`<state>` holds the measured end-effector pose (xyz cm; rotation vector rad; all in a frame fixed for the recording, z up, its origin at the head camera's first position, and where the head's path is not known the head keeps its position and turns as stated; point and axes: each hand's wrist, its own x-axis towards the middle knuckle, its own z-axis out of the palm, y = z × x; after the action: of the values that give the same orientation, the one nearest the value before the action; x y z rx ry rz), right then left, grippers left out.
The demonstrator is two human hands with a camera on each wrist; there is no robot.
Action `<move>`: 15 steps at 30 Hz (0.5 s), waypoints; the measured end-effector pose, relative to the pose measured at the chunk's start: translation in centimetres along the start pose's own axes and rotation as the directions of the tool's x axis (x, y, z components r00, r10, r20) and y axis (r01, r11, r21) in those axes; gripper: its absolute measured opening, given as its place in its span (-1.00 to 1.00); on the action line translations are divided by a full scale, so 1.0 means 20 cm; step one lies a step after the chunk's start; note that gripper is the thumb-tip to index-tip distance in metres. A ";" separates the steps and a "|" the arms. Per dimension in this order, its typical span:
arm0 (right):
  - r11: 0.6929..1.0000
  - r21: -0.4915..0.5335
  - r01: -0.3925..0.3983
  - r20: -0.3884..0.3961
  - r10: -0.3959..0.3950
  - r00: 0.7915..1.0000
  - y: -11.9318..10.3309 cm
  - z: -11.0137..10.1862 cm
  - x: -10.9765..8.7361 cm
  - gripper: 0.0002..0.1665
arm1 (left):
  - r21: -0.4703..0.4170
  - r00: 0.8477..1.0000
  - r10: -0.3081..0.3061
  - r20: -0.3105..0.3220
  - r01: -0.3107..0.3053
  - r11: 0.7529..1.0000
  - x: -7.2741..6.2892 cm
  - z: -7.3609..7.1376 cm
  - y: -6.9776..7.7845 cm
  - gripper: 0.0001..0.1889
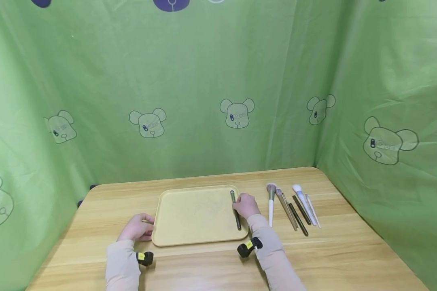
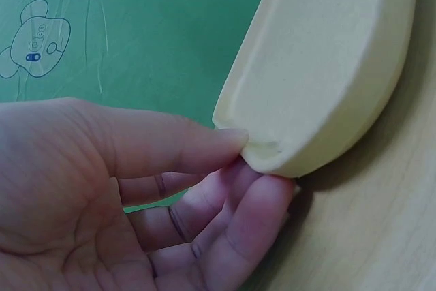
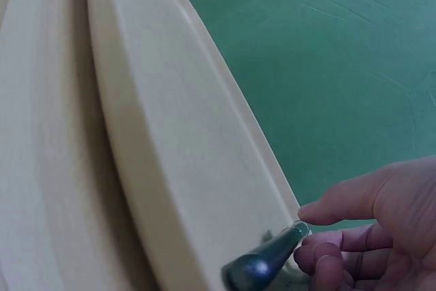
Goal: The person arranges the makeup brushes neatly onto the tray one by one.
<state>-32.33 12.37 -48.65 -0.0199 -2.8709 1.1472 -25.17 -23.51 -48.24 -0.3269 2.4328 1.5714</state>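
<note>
A shallow yellow tray (image 1: 193,216) lies on the wooden table. My left hand (image 1: 136,228) grips its left rim; the left wrist view shows the thumb on top and curled fingers at the underside of the edge. At the tray's right side, my right hand (image 1: 247,205) pinches a dark-handled makeup brush (image 1: 237,220) between thumb and fingers. The brush lies lengthwise over the tray's right end, bristle end pointing away from me. In the right wrist view its rounded handle end (image 3: 252,270) faces the camera, above the tray surface.
Right of the tray, several makeup brushes lie on the table (image 1: 349,246), among them a white-handled brush (image 1: 271,206), a white-and-blue brush (image 1: 304,204) and a dark-handled one (image 1: 298,220). A green curtain (image 1: 196,153) with bear prints surrounds the table's back and sides.
</note>
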 end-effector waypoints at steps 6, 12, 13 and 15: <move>0.999 -0.017 0.031 -0.004 -0.031 1.000 0.01 -0.03 0.00 -0.78 | 0.000 1.000 0.000 0.002 0.000 1.000 0.00 0.00 -0.01 -0.70; 1.000 0.010 0.008 -0.009 -0.008 1.000 0.01 -0.10 0.01 -0.82 | -0.016 1.000 -0.002 0.006 0.002 1.000 0.01 0.00 -0.01 -0.70; 1.000 0.017 0.003 -0.010 -0.002 1.000 0.02 -0.11 0.01 -0.83 | -0.020 1.000 -0.005 0.005 0.005 1.000 0.02 0.00 -0.01 -0.70; 1.000 0.025 -0.007 -0.017 0.007 1.000 0.02 -0.14 0.01 -0.85 | -0.021 1.000 -0.002 0.007 0.002 1.000 0.02 0.00 -0.01 -0.70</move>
<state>-32.48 14.62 -46.91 -0.0389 -2.8440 1.1783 -25.42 -23.60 -48.60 -0.3272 2.4112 1.5955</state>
